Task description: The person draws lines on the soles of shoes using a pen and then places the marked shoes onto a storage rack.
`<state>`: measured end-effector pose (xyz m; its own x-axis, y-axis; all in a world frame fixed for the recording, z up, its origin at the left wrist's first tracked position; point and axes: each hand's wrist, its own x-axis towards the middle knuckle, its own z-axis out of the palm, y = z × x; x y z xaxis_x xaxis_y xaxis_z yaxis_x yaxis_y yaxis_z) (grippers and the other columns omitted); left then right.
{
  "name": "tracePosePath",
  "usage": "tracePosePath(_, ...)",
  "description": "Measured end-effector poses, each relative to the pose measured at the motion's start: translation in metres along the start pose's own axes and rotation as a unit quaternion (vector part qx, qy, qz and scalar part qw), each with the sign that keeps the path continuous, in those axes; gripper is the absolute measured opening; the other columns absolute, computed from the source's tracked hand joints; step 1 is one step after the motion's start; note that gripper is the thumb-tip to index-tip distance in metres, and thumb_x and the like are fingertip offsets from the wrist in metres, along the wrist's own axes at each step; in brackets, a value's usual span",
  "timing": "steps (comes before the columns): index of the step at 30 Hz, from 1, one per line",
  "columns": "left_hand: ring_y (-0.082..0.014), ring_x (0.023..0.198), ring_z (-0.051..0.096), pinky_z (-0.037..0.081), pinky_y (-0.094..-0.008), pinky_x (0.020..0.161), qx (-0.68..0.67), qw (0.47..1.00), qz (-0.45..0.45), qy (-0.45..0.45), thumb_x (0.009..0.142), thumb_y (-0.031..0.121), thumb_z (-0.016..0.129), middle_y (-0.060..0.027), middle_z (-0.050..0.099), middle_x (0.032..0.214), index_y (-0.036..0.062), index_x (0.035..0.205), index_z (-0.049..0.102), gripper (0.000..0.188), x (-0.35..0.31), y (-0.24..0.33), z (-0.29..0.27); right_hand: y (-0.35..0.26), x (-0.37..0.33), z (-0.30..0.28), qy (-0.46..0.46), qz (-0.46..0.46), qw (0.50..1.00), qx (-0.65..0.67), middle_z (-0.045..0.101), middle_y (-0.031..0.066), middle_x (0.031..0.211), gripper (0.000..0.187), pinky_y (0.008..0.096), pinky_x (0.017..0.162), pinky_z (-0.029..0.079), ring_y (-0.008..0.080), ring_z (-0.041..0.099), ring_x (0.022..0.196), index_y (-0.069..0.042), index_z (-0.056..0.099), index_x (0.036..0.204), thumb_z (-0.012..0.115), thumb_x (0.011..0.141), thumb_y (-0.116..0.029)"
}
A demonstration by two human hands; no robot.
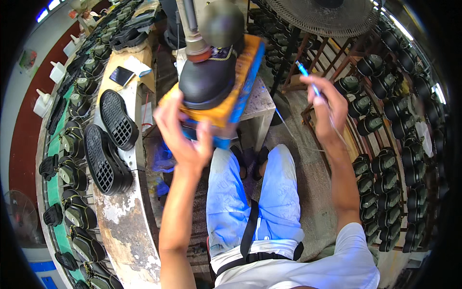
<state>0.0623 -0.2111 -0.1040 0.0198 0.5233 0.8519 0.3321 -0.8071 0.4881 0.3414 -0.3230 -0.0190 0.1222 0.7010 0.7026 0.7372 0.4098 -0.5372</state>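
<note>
A black shoe (209, 79) sits toe toward me on an orange-yellow block with blue sides (249, 79), beneath a machine's round pressing head (198, 48). My left hand (185, 132) is at the block's near left corner, fingers apart and blurred, fingertips close to the shoe's toe. Whether they press on it cannot be told. Off to the right, my right hand (328, 108) is closed around a slim pen (308, 77) lit blue, its tip pointing up and left. A thin cord (288, 129) runs in a loop near that wrist.
Two black soles (108, 159) lie on the worn bench (120, 216) at left, with a phone (121, 75) beyond. Behind the bench, a green conveyor (57, 188) carries shoe parts. Racks of shoes (385, 168) stand at right, below a large fan (332, 19). The machine stands on a table (262, 98).
</note>
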Motion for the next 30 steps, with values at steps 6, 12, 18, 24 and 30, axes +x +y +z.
tracePosePath(6, -0.03, 0.121, 0.061, 0.049, -0.0409, 0.104, 0.1, 0.961, 0.231, -0.118, 0.09, 0.018, 0.068, -0.0107, 0.063, 0.138, 0.0096, 0.131, 0.069, 0.041, -0.054, 0.061, 0.08, -0.042, -0.006, 0.008, -0.095, -0.25, 0.959, -0.093, 0.063, 0.0066, 0.073, 0.029, 0.0347, 0.052, 0.048, 0.0222, 0.061, 0.059, -0.001, 0.076, 0.104, 0.06, 0.082, -0.009)
tracePosePath(12, -0.0326, 0.136, 0.052, 0.04, -0.0436, 0.118, 0.146, 0.968, 0.192, -0.073, 0.093, 0.025, 0.06, -0.0113, 0.059, 0.143, 0.008, 0.144, 0.059, 0.053, -0.111, 0.058, 0.207, -0.028, 0.016, 0.041, -0.056, -0.268, 0.948, -0.164, 0.067, 0.0073, 0.08, 0.029, 0.0366, 0.058, 0.055, 0.0255, 0.068, 0.065, -0.006, 0.073, 0.099, 0.069, 0.07, -0.009)
tracePosePath(18, -0.0322, 0.133, 0.054, 0.043, -0.0414, 0.115, -0.073, 0.964, 0.074, -0.243, 0.093, 0.022, 0.06, -0.0137, 0.061, 0.14, 0.0038, 0.139, 0.062, 0.049, -0.067, 0.09, 0.158, -0.022, 0.014, 0.012, -0.087, -0.208, 0.951, -0.21, 0.068, 0.0092, 0.078, 0.026, 0.0365, 0.058, 0.055, 0.0268, 0.068, 0.063, -0.005, 0.074, 0.099, 0.067, 0.074, -0.007)
tracePosePath(24, -0.0252, 0.122, 0.059, 0.051, -0.0387, 0.103, 0.102, 0.974, 0.169, -0.109, 0.086, 0.014, 0.067, -0.0082, 0.069, 0.134, 0.0066, 0.117, 0.074, 0.033, -0.053, 0.076, 0.086, -0.036, 0.012, 0.004, -0.147, -0.139, 0.976, -0.082, 0.068, 0.011, 0.073, 0.027, 0.029, 0.058, 0.053, 0.0168, 0.067, 0.063, 0.004, 0.076, 0.104, 0.052, 0.095, -0.006)
tracePosePath(30, -0.0315, 0.105, 0.065, 0.05, -0.0443, 0.099, 0.029, 0.993, 0.113, 0.01, 0.081, 0.004, 0.073, -0.0072, 0.076, 0.105, 0.0048, 0.1, 0.072, 0.019, -0.035, 0.012, 0.002, -0.028, 0.015, 0.087, -0.104, -0.165, 0.972, 0.135, 0.069, 0.0118, 0.075, 0.037, 0.0286, 0.058, 0.052, 0.0157, 0.067, 0.064, 0.006, 0.076, 0.107, 0.051, 0.104, -0.02)
